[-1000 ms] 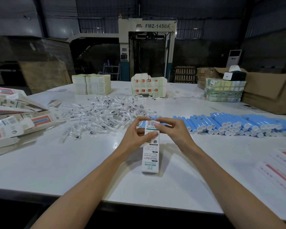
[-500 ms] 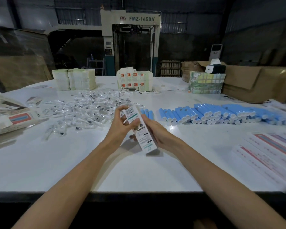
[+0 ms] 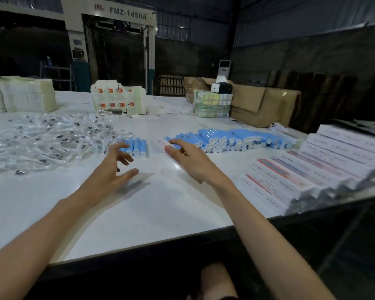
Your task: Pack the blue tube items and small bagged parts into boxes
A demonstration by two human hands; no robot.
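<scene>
over the middle of the white surface (image 3: 160, 213) both grips hang with nothing in them. the left grip (image 3: 115, 169) has its fingers spread and loosely bent, thumb out toward 3 o'clock, closed on nothing. the right grip (image 3: 188, 159) is flat, its fingers nearly straight and apart, pointing to 11 o'clock. no open box lies near either grip, so the step in hand looks like the reach for the contents of a fresh box.

a small cluster of blue tubes (image 3: 136, 146) lies just past the left fingertips, at 12 to 1 o'clock of that grip, near but apart from it. the long row of blue tubes (image 3: 225, 139) runs off at 1 to 2 o'clock of the right grip, with its nearest ends just beside the fingertips. a pale smeared strip (image 3: 160, 144) with red marks sits at those fingertips, and it cannot be told whether it is touched. the heap of bagged parts (image 3: 48, 139) spreads at 9 to 10 o'clock of the left grip. closed boxes (image 3: 312, 169) lie stacked at 3 o'clock of the right grip, well apart.

the next move likely calls for pinching one tube free without rolling its neighbours, then lifting a single bag off the slippery heap. it also needs an empty box, and the only ones in view seem to be the printed flat cartons (image 3: 117, 100) far off at 12 o'clock.
</scene>
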